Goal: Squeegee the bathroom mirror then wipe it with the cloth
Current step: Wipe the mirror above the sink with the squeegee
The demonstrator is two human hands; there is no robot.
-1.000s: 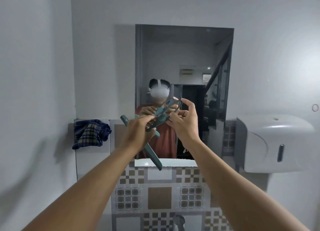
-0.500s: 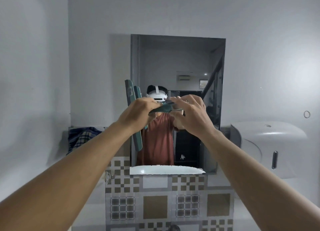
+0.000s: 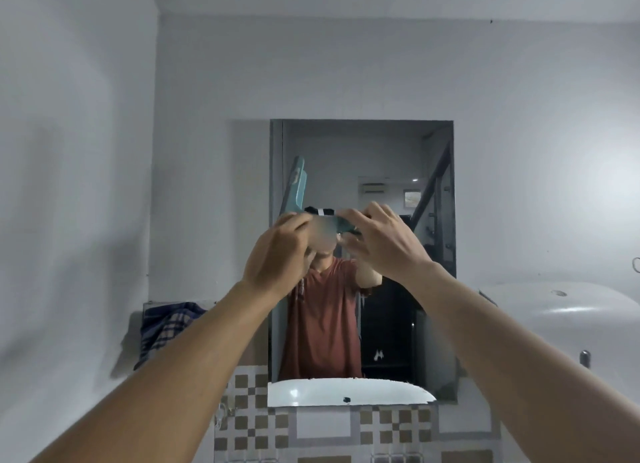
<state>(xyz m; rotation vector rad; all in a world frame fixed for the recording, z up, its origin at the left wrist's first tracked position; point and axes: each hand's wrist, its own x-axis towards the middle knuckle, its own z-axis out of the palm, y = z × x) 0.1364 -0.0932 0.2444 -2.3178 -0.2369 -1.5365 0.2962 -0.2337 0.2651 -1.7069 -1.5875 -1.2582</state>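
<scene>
- The left hand [image 3: 277,254] is curled tight round the squeegee [image 3: 295,188] about where handle meets blade, knuckles toward the camera
- The right hand [image 3: 384,244] is closed on the other end of the handle, fingers folded over the top; the thumb is hidden
- The teal blade rises nearly upright above the left hand, leaning slightly, over the left edge of the mirror [image 3: 381,143] in its upper half; whether the rubber touches the glass I cannot tell
- The step in hand looks like setting the blade for a squeegee stroke
- To do it well, I judge the whole rubber edge should lie flat on the glass before any pull, with even pressure from both hands
- One steady stroke, overlapping the one beside it, should leave fewer streaks than short dabs
- Starting right at the mirror's edge would avoid a missed strip there
- The checked cloth [image 3: 166,327] lies bunched on the ledge left of the mirror, well apart from both hands, so the wiping is not yet begun
- A white basin [image 3: 346,391] sits below the mirror, where drips would likely fall
</scene>
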